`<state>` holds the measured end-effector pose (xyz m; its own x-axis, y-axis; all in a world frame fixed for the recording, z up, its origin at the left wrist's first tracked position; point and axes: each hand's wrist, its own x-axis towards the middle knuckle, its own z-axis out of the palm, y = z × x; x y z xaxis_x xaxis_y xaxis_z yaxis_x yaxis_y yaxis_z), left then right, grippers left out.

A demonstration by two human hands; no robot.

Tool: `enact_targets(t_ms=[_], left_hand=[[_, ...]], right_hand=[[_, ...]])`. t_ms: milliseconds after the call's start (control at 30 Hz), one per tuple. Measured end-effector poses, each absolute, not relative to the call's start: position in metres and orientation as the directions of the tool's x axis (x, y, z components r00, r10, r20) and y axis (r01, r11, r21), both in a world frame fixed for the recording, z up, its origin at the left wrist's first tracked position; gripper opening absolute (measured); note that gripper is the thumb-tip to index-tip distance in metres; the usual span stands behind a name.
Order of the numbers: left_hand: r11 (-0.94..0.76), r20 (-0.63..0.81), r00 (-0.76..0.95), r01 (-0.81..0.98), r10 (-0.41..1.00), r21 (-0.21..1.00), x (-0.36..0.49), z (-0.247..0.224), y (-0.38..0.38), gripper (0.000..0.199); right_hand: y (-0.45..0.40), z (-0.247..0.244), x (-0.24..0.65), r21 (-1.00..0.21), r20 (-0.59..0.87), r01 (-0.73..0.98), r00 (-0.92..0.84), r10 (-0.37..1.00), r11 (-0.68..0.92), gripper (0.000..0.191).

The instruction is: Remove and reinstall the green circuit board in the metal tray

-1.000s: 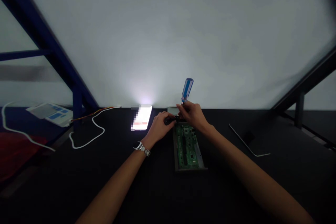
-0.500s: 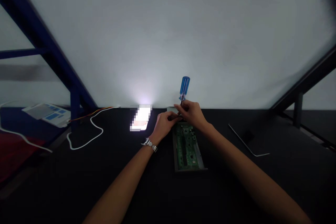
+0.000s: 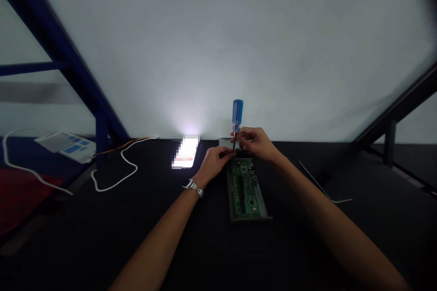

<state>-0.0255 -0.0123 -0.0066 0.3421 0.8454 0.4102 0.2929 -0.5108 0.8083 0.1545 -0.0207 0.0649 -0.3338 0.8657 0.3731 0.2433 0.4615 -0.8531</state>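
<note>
Right hand [image 3: 256, 143] closed on blue screwdriver [image 3: 237, 115], left hand [image 3: 213, 163] pinching — something dark [image 3: 225, 155]

Screwdriver handle [image 3: 237, 113]: translucent blue plastic, glossy
Screwdriver shaft [image 3: 234, 142]: smooth metal
Circuit board [image 3: 244, 188]: green coated laminate, fairly matt (its small parts too dim to tell)
Board tray [image 3: 263, 207]: grey metal, dull
Tabletop [image 3: 307, 254]: black, matt
Wrist bracelet [image 3: 193, 188]: polished metal
Cable [image 3: 112, 186]: white plastic sheath, smooth
</note>
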Motion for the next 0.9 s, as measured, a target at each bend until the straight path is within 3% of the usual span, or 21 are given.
enact_targets(t_ms=[267, 500, 667, 900], left_hand=[[-0.558, 0.425, 0.383, 0.371, 0.82, 0.742, -0.027, -0.006, -0.012, 0.024], [-0.53, 0.482, 0.219, 0.338, 0.848, 0.778, -0.017, -0.003, -0.017, 0.025], [-0.518, 0.489, 0.173, 0.339, 0.855, 0.785, -0.01, 0.0, -0.022, 0.016], [-0.55, 0.48, 0.274, 0.317, 0.833, 0.773, -0.014, 0.003, -0.023, 0.016]], right_hand=[[-0.021, 0.066, 0.157, -0.865, 0.363, 0.25, -0.286, 0.887, 0.435, 0.025], [-0.016, 0.053, 0.154, -0.77, 0.524, 0.332, -0.159, 0.837, 0.545, 0.029], [-0.018, 0.046, 0.147, -0.801, 0.524, 0.291, -0.083, 0.848, 0.524, 0.033], [-0.024, 0.06, 0.155, -0.859, 0.364, 0.251, -0.313, 0.877, 0.446, 0.027]])
